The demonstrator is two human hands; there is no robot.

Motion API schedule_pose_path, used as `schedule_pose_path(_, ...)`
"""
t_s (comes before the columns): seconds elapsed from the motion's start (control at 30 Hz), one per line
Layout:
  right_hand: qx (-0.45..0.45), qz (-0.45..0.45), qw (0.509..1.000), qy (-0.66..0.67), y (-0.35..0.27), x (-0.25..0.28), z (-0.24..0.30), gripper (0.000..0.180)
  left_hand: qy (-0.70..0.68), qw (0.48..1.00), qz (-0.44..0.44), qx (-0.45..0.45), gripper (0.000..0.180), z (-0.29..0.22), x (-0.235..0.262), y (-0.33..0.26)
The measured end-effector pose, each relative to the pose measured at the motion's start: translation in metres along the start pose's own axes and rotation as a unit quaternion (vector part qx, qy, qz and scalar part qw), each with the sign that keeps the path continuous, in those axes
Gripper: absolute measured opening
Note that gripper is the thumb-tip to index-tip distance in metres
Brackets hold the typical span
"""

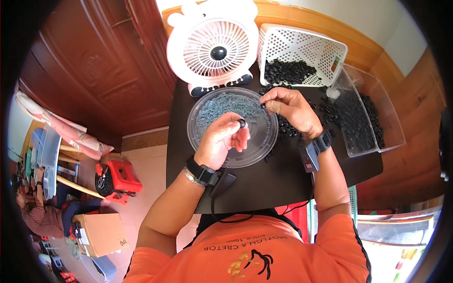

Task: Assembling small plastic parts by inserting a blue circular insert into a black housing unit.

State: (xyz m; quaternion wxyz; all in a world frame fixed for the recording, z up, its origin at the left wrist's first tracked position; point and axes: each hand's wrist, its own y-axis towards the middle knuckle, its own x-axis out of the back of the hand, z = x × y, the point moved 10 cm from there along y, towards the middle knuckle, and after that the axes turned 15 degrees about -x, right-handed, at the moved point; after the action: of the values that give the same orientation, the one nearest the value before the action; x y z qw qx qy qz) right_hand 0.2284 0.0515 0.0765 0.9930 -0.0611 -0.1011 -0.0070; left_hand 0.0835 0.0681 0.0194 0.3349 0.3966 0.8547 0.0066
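Observation:
My left hand [220,139] is over the near part of a round clear plastic tray [245,158], palm turned up. Its thumb and forefinger pinch a small round black piece [242,123]. Many tiny blue-grey pieces [222,106] lie spread in the tray's far half. My right hand [293,111] is above the tray's right rim, with thumb and forefinger pressed together. Something tiny and dark shows at those fingertips, too small to name. Loose black ring-like pieces [285,128] lie on the dark table beside and under my right hand.
A white basket [311,42] lies tipped at the back, black pieces [289,70] spilling from it. Right of it is a clear bin [394,137] of black pieces. A white fan [217,28] stands behind the tray. Far left, another person [47,214] sits near a cardboard box [104,233].

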Motion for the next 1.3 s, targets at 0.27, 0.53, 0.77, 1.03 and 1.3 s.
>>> schedule_pose_path(0.27, 0.053, 0.041, 0.997, 0.031, -0.01, -0.034, 0.021, 0.019, 0.011, 1.0, -0.003, 0.014, 0.021, 0.005, -0.003, -0.002)
schedule_pose_path(0.53, 0.121, 0.015, 0.992, -0.032, -0.021, -0.039, 0.038, 0.011, 0.028, 1.0, 0.002, 0.006, 0.022, 0.004, -0.006, -0.001)
schedule_pose_path(0.77, 0.131, 0.017, 0.99, -0.05, -0.023, -0.044, 0.04, 0.01, 0.035, 0.999, -0.002, 0.01, 0.024, 0.004, -0.006, -0.001)
schedule_pose_path(1.03, 0.172, 0.007, 0.98, -0.105, -0.025, -0.049, 0.044, 0.008, 0.045, 0.999, -0.009, 0.016, 0.022, 0.006, -0.002, -0.002)
schedule_pose_path(1.3, 0.169, 0.004, 0.981, -0.094, -0.025, -0.052, 0.043, 0.007, 0.052, 0.998, -0.011, 0.014, 0.022, 0.007, -0.001, -0.003)
